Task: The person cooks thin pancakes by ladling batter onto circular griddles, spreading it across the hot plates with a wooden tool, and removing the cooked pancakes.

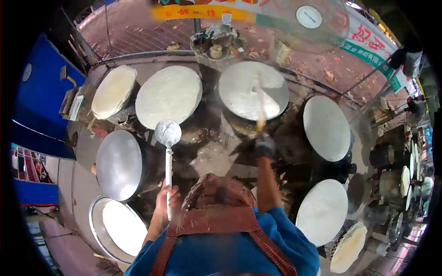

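My left hand (169,198) is closed round the long white handle of a ladle (168,134), whose batter-coated bowl is near the lower edge of a round griddle covered in pale batter (169,96). Farther right, my right hand (265,146), in a dark glove, grips a stick-like spreading tool (261,108), blurred by motion. The tool reaches over another round griddle (237,87), where white batter lies unevenly and a greyer patch shows at the upper right.
A bare metal griddle (119,165) and a large bowl of white batter (122,227) are at the left. Coated griddles (327,129) (322,212) stand at the right. Stacked flatbreads (113,92) lie upper left, more (348,248) lower right. A wire fence runs behind.
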Motion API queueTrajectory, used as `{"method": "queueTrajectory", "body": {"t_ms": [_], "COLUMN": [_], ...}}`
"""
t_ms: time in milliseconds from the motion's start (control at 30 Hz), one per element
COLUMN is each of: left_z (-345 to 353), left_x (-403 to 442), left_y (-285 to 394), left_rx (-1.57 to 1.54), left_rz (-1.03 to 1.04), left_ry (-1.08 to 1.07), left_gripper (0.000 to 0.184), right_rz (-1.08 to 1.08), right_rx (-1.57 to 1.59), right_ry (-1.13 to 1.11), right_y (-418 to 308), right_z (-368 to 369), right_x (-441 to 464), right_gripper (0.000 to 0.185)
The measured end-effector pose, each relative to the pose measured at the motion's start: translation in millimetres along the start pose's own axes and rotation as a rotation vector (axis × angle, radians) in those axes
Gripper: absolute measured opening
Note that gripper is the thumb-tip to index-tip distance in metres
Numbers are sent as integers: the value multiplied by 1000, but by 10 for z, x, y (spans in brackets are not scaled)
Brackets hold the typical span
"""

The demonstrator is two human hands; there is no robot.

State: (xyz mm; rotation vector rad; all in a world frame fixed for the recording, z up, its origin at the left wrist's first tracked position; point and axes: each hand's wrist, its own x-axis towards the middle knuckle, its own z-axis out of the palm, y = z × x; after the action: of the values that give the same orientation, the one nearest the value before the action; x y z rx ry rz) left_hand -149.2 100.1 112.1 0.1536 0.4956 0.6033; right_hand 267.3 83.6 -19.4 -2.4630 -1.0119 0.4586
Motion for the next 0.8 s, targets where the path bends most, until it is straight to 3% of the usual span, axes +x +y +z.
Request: {"method": "queueTrajectory", "body": {"t_ms": [67, 133, 233, 300, 433, 567, 633, 667, 767, 800], "left_z": [-13, -164, -118, -29, -15, 5, 132, 107, 43, -52], "left_x": [144, 162, 209, 269, 553, 600, 677, 770, 941, 893], "left_y": [-4, -5, 17, 44, -18, -56, -89, -113, -240, -289], "left_rx": [-93, -176, -85, -126, -107, 67, 159, 156, 125, 110], "left_rz": [-65, -134, -181, -240, -301, -287, -292, -319, -353, -341], "left_ry": [-35, -41, -121, -78, 27, 17, 204, 232, 309, 328], "left_gripper": [47, 47, 46, 47, 48, 46, 44, 43, 41, 41], "right_rz": [-129, -107, 136, 303, -69, 78, 102, 72, -147, -143], "right_rx": [-123, -55, 266, 307, -85, 254, 288, 234, -398, -299], "right_ry": [21, 46, 6, -43, 105, 114, 124, 141, 239, 275], "right_y": [-36, 45, 106, 129, 506, 535, 392, 424, 1238, 1292], "right_z": [327, 108, -685, -805, 88, -656, -1023, -992, 257, 213], "right_x": [2, -95, -41, 168, 261, 306, 564, 696, 688, 764], "right_gripper": [28, 29, 30, 31, 30, 30, 30, 29, 33, 35]}}
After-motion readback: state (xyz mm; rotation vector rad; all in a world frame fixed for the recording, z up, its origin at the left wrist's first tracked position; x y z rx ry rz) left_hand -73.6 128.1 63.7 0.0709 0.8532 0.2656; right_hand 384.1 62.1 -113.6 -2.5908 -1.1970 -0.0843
